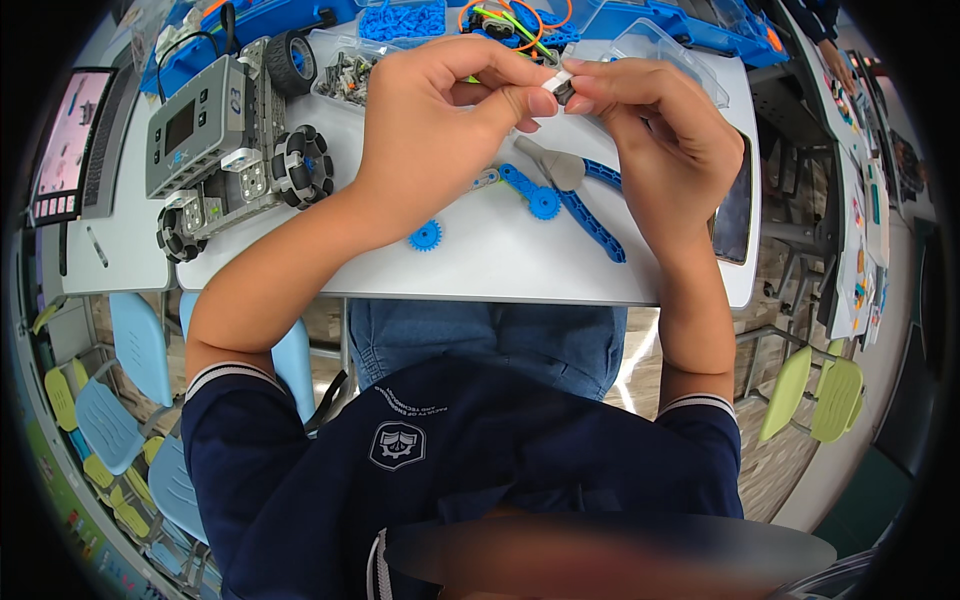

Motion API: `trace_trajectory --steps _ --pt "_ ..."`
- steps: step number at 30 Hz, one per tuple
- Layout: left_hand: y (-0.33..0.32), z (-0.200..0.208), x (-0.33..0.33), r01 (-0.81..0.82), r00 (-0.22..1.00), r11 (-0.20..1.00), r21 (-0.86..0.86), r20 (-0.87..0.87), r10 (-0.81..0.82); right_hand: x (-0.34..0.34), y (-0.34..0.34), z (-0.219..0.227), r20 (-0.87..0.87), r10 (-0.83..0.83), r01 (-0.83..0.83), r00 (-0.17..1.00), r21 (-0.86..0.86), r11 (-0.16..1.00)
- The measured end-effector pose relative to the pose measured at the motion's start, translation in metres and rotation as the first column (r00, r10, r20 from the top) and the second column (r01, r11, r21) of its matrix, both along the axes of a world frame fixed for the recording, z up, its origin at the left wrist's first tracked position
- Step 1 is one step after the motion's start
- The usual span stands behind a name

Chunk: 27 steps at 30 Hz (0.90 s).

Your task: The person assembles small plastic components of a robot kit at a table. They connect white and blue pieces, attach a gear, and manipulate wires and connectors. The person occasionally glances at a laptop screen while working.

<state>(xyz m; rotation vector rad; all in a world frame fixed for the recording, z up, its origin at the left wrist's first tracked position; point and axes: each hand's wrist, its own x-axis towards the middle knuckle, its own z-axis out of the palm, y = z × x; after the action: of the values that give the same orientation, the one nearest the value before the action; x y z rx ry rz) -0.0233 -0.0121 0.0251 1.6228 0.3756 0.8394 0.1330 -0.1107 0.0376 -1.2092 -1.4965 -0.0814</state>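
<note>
Over the white table, my left hand and my right hand meet fingertip to fingertip. Pinched between them is a small white and dark plastic piece, partly covered by the fingers, so its exact kind cannot be told. Below my hands lies a plier-like tool with a grey head and blue handles. Beside it rests a blue beam with a blue gear at its end, next to a light grey strip. A second blue gear lies nearer the table's front edge.
To the left stands a grey wheeled robot; a laptop is beyond it. Along the back are a tray of blue pins, a tray of grey parts and coloured cables. A dark tablet-like slab lies at right.
</note>
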Motion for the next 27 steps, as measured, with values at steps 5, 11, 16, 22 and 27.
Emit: trace_trajectory --steps 5,11,16,22,27 --pt "0.0023 0.0020 0.0010 0.053 0.997 0.990 -0.127 0.068 -0.044 -0.0008 0.0002 0.0052 0.091 -0.021 0.019 0.996 0.026 0.999" --pt "0.0008 0.0015 0.0012 0.040 0.998 0.990 -0.137 0.059 -0.032 -0.0009 0.0006 0.0053 0.203 -0.064 0.050 0.977 0.069 0.996" --pt "0.0001 0.0007 0.0017 0.028 0.998 0.993 -0.117 0.060 -0.021 -0.0017 -0.0003 0.0046 0.179 -0.063 0.055 0.982 0.050 0.997" --pt "-0.0008 -0.0011 0.0034 -0.015 0.998 0.998 -0.056 0.065 0.018 -0.0012 -0.0021 0.0059 0.152 -0.051 0.052 0.987 -0.002 0.999" --pt "0.0001 0.0001 0.0023 -0.032 0.999 0.999 0.007 0.030 0.031 -0.0006 -0.0018 0.0071 0.176 -0.051 0.053 0.983 -0.008 0.999"
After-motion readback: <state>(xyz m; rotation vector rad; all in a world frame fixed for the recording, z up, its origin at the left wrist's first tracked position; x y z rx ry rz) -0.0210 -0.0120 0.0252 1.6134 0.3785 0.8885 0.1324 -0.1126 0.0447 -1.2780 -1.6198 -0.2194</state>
